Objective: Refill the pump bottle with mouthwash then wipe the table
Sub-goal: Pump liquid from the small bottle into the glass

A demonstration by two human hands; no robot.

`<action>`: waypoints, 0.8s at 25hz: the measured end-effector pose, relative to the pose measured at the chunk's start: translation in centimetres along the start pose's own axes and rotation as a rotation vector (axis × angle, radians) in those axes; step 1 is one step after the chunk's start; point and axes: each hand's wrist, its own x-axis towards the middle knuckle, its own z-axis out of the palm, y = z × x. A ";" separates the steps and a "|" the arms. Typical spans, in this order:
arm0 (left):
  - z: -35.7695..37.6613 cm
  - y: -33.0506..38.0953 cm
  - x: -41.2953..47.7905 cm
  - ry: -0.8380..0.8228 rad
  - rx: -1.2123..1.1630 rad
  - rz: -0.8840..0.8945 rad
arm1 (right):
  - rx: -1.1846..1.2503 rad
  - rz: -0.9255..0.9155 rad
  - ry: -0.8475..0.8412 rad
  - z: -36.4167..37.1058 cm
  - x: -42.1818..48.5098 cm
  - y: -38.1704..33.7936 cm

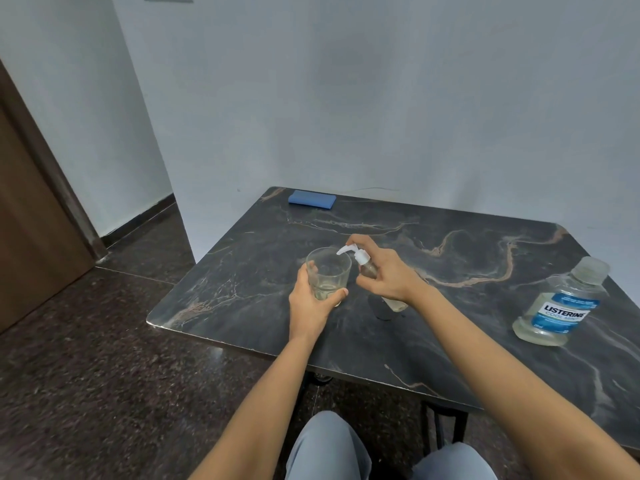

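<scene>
My left hand grips a clear drinking glass holding a little pale liquid, standing on the dark marble table. My right hand holds the small clear pump bottle, tilted toward the glass, with my index finger on top of its white pump head. The nozzle points over the glass rim. Far to the right stands a Listerine mouthwash bottle with a blue label, without a cap and about a quarter full.
A folded blue cloth lies at the table's far left corner by the white wall. A dark cap-like object sits on the table under my right wrist. A brown door and dark stone floor lie to the left. My knees show below.
</scene>
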 end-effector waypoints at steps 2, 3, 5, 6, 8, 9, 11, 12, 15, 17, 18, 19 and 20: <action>0.0 -0.1 0.1 -0.004 0.004 -0.004 | 0.003 0.002 -0.006 0.2 0.1 0.0; 0.1 -0.2 0.1 -0.005 0.006 -0.004 | 0.002 0.003 -0.008 0.3 0.2 0.1; 0.1 -0.1 0.1 -0.006 0.005 -0.005 | 0.000 0.004 -0.008 0.2 0.2 0.0; 0.1 -0.2 0.1 -0.006 0.003 -0.007 | 0.000 0.004 -0.007 0.2 0.2 0.0; 0.1 -0.2 0.1 -0.004 0.001 -0.006 | 0.000 0.006 -0.014 0.0 0.3 -0.2; 0.1 -0.2 0.1 -0.006 0.003 -0.005 | 0.000 0.009 -0.018 -0.1 0.3 -0.2; 0.1 -0.2 0.1 -0.008 0.005 -0.007 | 0.001 0.005 -0.019 -0.1 0.3 -0.2; 0.1 -0.1 0.1 -0.008 0.005 -0.008 | -0.001 -0.002 -0.015 -0.1 0.3 -0.1; 0.1 -0.2 0.2 -0.004 0.002 -0.008 | -0.019 -0.006 -0.002 0.2 0.2 0.1; 0.1 -0.3 0.2 -0.004 -0.001 -0.007 | -0.020 -0.001 0.019 0.5 0.2 0.2; 0.1 -0.3 0.2 -0.003 0.000 -0.009 | -0.020 -0.001 0.029 0.5 0.2 0.2; 0.1 -0.3 0.2 -0.003 -0.001 -0.011 | -0.023 -0.003 0.038 0.6 0.2 0.3; 0.1 -0.2 0.1 -0.002 -0.002 -0.012 | -0.028 -0.010 0.046 0.6 0.2 0.3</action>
